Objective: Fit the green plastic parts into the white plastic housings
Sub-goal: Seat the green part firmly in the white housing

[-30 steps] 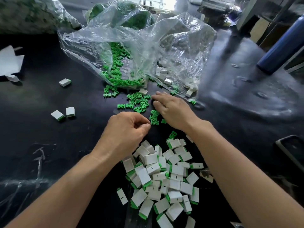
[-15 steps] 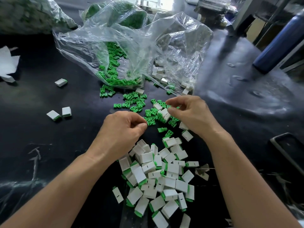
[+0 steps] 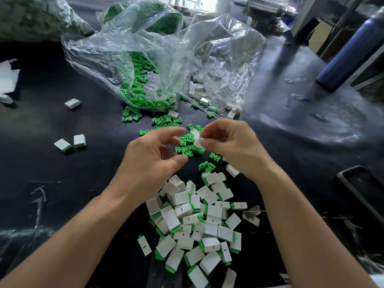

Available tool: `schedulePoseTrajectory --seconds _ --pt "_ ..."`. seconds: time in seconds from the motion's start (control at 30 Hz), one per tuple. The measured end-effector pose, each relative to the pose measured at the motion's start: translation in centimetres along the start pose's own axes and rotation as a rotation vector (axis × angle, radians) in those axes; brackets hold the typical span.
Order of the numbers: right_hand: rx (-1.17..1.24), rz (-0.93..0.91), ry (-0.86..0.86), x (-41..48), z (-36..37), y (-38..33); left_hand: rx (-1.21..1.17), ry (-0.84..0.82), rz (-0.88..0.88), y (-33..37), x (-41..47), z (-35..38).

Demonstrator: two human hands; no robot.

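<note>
My right hand pinches a small white housing between thumb and fingers, held just above a scatter of loose green parts. My left hand hovers beside it with fingers spread and nothing visible in them. Below both hands lies a heap of white housings with green parts fitted. More green parts spill from a clear plastic bag, and loose white housings lie inside the bag's right side.
Three fitted pieces lie apart at the left on the black table. A dark blue bottle stands at the right, a dark tray edge lower right, white paper far left.
My right hand drew back from the green scatter near the bag and lifted a white housing. My left hand opened from a closed pinch to spread fingers.
</note>
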State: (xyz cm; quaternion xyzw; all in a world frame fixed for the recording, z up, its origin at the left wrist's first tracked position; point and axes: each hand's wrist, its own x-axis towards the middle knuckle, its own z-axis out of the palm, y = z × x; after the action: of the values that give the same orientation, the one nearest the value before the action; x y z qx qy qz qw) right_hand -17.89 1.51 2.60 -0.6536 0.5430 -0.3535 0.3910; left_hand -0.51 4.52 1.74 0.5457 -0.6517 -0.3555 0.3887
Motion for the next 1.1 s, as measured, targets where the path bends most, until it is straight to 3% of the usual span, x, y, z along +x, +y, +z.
schedulePoseTrajectory --seconds 0.17,0.27,0.4,0.8,1.0,1.1 --pt "0.003 0.003 -0.166 -0.6 1.0 -1.1 -0.09 0.012 0.055 0.5 -0.3 0.5" --pt "0.014 0.049 -0.106 -0.6 0.0 -1.1 -0.132 0.07 -0.018 0.3 -0.1 0.3" --pt "-0.167 0.129 0.042 -0.4 -2.7 0.0 -0.265 0.018 -0.106 0.3 0.1 0.1" --pt "-0.68 0.144 -0.114 -0.4 -0.7 0.2 -0.535 -0.101 -0.236 1.1 0.0 0.1" --pt "-0.686 0.104 -0.122 -0.4 -0.6 0.3 -0.655 -0.144 -0.273 1.0 0.0 0.0" --pt "-0.511 0.082 -0.086 -0.5 -1.1 -0.1 -0.658 -0.148 -0.267 1.1 0.1 0.0"
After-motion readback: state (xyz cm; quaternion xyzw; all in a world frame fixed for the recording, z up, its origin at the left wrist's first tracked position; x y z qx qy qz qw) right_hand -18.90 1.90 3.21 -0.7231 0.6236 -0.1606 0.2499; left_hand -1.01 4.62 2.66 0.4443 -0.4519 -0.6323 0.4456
